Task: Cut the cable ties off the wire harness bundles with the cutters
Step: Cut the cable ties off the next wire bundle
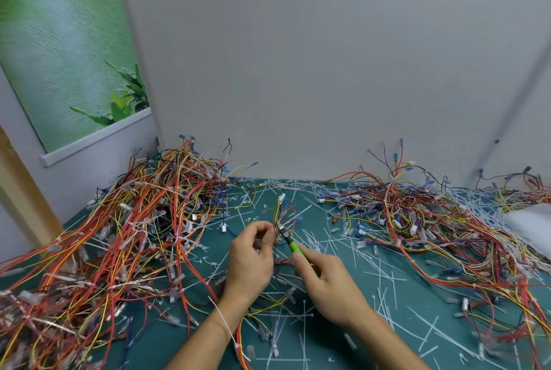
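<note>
Far left: a poster (68,50) with green leaves hangs on the side wall, above the worktop corner.

Below it: the left pile (119,235) of harnesses. The wires are red, orange and yellow with some blue, there are many clear connectors, and white ties sit round several strands. The pile runs from the back wall to the near edge and covers the left third of the worktop (328,348), which has a dark green surface.

Centre: my left hand (253,256) is raised over the worktop, thumb and fingers curled, pinching a small harness (281,211). Its yellow, red and blue wires stand up from my fingertips and end in a white connector at the top. The rest hangs down between my two hands. One loose tie (225,322) lies across my left wrist.

Just right of that: my right hand (325,283) grips the cutters (293,246) by the green handles. The metal head points up and to the left and meets the harness right beside my left fingertips. It is too small and blurred to tell whether the blades are round a tie, or how far they are closed.

Cut ties (387,277): white strips are scattered over the bare green surface, densest in front of my right hand and to its right.

Right: the right pile (417,214) is flatter and more spread out. It has the same wire colours with more blue connectors, and it lies along the back wall and out to the right edge.

Far right edge: a white object (527,220), blurred. I cannot identify it.
</note>
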